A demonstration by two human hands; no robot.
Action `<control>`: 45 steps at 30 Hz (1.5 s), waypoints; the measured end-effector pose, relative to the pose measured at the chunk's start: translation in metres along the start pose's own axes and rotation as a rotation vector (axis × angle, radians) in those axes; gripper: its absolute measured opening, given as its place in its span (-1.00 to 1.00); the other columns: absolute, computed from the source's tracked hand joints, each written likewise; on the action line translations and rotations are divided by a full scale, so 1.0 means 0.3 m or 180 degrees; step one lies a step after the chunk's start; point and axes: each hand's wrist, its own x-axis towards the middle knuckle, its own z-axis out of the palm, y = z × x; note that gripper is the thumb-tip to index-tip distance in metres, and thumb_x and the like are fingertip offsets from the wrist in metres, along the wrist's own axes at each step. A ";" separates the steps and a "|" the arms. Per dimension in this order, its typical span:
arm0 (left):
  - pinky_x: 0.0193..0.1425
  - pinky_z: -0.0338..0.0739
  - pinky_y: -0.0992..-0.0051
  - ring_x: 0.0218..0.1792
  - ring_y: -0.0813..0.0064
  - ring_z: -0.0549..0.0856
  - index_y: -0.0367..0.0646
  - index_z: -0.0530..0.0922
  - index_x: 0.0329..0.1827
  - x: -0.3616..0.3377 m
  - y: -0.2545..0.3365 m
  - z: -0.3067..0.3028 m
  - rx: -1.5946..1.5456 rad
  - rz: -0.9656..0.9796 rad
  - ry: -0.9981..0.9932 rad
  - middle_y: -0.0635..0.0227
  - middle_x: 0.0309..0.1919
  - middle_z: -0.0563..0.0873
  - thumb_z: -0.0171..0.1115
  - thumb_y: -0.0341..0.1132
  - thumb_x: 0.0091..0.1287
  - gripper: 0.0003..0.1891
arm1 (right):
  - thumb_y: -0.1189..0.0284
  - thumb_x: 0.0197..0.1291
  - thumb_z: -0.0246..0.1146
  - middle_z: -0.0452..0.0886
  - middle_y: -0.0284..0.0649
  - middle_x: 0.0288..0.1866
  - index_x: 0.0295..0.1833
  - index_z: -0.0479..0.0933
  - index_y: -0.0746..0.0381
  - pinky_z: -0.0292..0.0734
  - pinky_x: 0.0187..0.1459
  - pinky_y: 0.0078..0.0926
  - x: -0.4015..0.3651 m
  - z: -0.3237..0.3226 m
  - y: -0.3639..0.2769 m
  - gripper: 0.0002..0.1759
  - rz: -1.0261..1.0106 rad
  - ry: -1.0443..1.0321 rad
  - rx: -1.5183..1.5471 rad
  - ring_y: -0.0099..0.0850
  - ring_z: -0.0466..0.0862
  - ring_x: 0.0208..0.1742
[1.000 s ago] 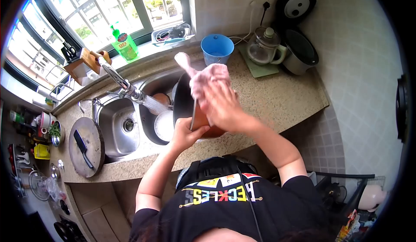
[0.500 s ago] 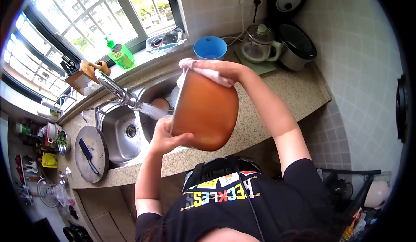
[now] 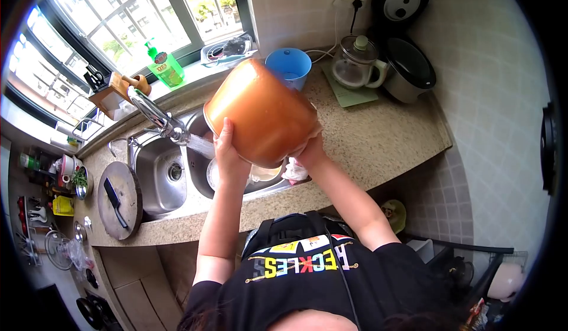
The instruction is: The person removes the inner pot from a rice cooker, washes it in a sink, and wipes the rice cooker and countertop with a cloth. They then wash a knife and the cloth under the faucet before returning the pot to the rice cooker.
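An orange rice cooker inner pot (image 3: 260, 115) is held tilted over the right sink basin, its outer side toward me and its mouth turned away. My left hand (image 3: 229, 150) grips the pot near the rim, thumb up along the wall. At the pot's lower right, my right hand (image 3: 309, 150) is closed around its edge, with the fingers partly hidden. A pale cloth (image 3: 294, 170) shows just under that hand at the basin's front edge. Water runs from the tap (image 3: 168, 127) into the sink behind the pot. Dishes (image 3: 263, 173) lie in the basin below.
A cleaver (image 3: 113, 199) rests on the round chopping board (image 3: 130, 212) left of the sink (image 3: 163, 180). Behind stand a green soap bottle (image 3: 165, 67) and a blue tub (image 3: 290, 64). A glass kettle (image 3: 355, 67) and the open rice cooker (image 3: 408, 64) occupy the right back corner.
The pot has swung up and left, its base now turned more toward the right. My right hand has moved from its far top side down to its lower right, the cloth moving down too.
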 end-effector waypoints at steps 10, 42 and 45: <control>0.00 0.51 0.52 -0.02 0.50 0.58 -0.30 0.39 0.14 -0.014 -0.173 -0.034 0.1453 -0.0050 -0.0427 0.25 -0.01 0.59 -0.09 0.07 0.44 -0.45 | 0.20 0.30 0.01 -0.20 0.26 0.46 0.45 -0.12 0.32 -0.27 0.32 0.28 -0.077 0.014 0.128 -0.24 -0.2755 0.0224 -0.6217 0.40 -0.21 0.40; 0.24 0.41 0.24 0.14 0.23 0.53 -0.32 0.29 0.28 0.028 0.077 -0.203 0.0083 -0.0859 -0.0267 0.11 0.14 0.52 -0.13 0.21 0.36 -0.28 | -0.08 0.09 0.20 -0.07 -0.10 0.53 0.39 0.24 0.00 -0.15 0.46 -0.16 -0.151 0.246 -0.102 -0.22 -0.2096 -0.2089 -0.6218 -0.15 -0.14 0.55; 0.21 0.43 0.22 0.10 0.21 0.55 -0.31 0.37 0.22 0.028 0.096 -0.287 -0.0062 -0.0743 -0.0224 0.13 0.12 0.54 0.01 0.17 0.32 -0.32 | 0.02 0.08 0.18 0.01 -0.02 0.48 0.39 0.23 0.05 -0.09 0.44 -0.09 -0.207 0.133 -0.115 -0.25 -0.1865 -0.2119 -0.5469 0.00 -0.04 0.50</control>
